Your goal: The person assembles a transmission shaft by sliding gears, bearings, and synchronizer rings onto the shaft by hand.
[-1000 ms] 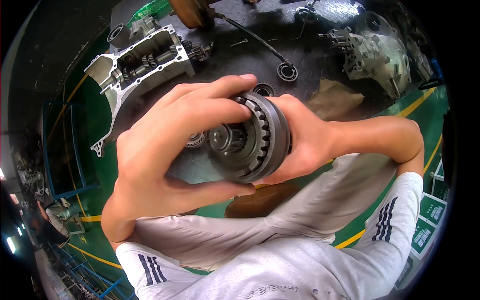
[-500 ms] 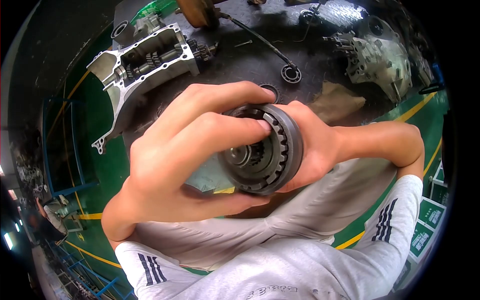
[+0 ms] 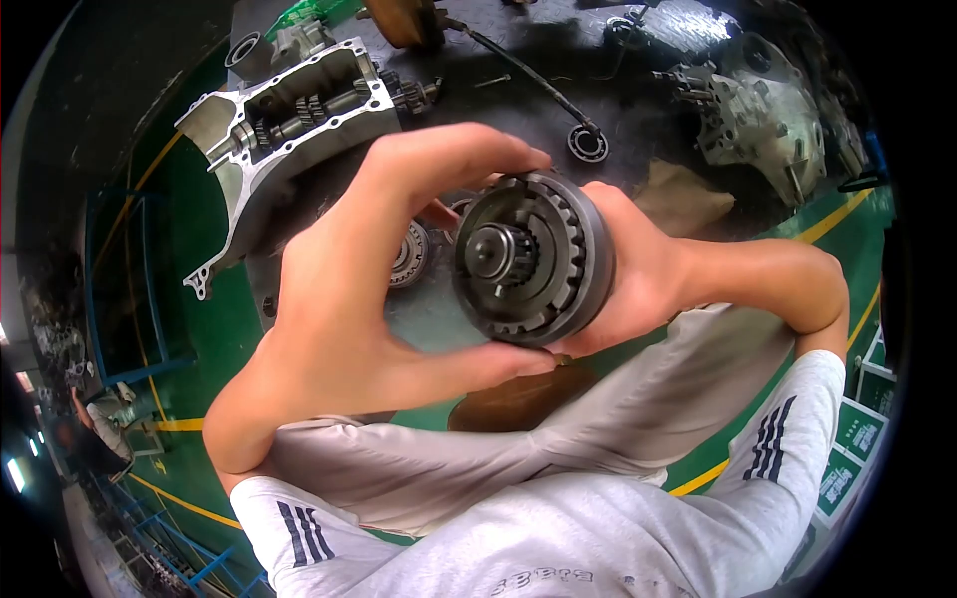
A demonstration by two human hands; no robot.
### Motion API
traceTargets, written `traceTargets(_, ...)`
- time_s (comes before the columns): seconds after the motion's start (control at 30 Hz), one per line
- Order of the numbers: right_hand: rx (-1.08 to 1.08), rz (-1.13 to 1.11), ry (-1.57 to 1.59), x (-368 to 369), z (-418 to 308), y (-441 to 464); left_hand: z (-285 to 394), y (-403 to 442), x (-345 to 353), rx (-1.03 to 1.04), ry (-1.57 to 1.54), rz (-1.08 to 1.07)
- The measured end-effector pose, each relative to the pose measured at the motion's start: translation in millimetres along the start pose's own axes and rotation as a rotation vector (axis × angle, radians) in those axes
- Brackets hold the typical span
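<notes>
Floor point(image 3: 227, 324), green with yellow lines, spreads around a dark table point(image 3: 643, 140) in front of the person, whose pale trousers point(image 3: 399, 458) show below the arms. A blue frame point(image 3: 150, 375) stands on the floor at the left. On the table, toward the left, lies a metal case point(image 3: 329, 138), open on top, with shafts and cogs inside; well apart from it, at the right, sits a second metal case point(image 3: 763, 120) with an uneven outer side. Between them a thin dark rod point(image 3: 528, 75) slants across the tabletop. The right hand point(image 3: 638, 264) is clamped on a gear point(image 3: 533, 261) from its right and rear side, most of its fingers hidden. The left hand point(image 3: 349, 289) curves around the other side in a wide C, fingertips at the upper edge and thumb at the lower; whether they press on it I cannot tell. The gear is between the two hands, its toothed face and central stub turned toward the left. Just beyond the right hand lies a crumpled brown sheet point(image 3: 688, 194). A toothed ring point(image 3: 409, 257) shows through the left hand's gap, a bearing point(image 3: 588, 143) lies near the rod's lower end, and a bolt point(image 3: 491, 81) rests farther back.
</notes>
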State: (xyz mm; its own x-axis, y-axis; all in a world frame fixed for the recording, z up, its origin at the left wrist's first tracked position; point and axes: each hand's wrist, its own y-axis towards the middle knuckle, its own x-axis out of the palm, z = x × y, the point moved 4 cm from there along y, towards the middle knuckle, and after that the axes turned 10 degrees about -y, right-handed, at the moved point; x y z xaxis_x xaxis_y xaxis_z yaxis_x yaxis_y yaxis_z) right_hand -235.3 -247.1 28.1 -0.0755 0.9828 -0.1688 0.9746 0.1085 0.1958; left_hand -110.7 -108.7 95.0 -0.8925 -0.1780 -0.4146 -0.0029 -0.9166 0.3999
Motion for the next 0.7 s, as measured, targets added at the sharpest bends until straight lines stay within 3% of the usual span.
traceTargets(0.13,0.015,0.035,-0.045,-10,-5,-5,-7,-9,-22,-0.158,-0.055,0.173)
traceTargets(0.2,-0.015,0.062,-0.172,-19,-9,-13,-13,-19,-39,-0.3,0.106,0.194)
traceTargets(0.27,-0.046,0.104,-0.326,-27,-14,-23,-27,-31,-44,-0.428,0.338,0.113)
traceTargets(0.3,-0.021,0.134,-0.382,-31,-15,-26,-43,-40,-47,-0.457,0.567,-0.033)
traceTargets(0.37,0.063,0.214,-0.487,-35,-16,-37,-67,-54,-42,-0.374,0.791,-0.102)
traceTargets(0.47,0.089,0.297,-0.602,-43,-19,-44,-114,-63,-42,-0.261,0.893,-0.155)
traceTargets(0.57,0.106,0.337,-0.623,-42,-19,-45,-146,-63,-36,-0.411,1.023,-0.202)
traceTargets(0.6,0.132,0.341,-0.615,-42,-18,-45,-158,-66,-34,-0.288,1.098,-0.158)
traceTargets(0.7,0.119,0.386,-0.555,-33,-14,-43,-168,-58,-26,-0.394,1.203,-0.165)
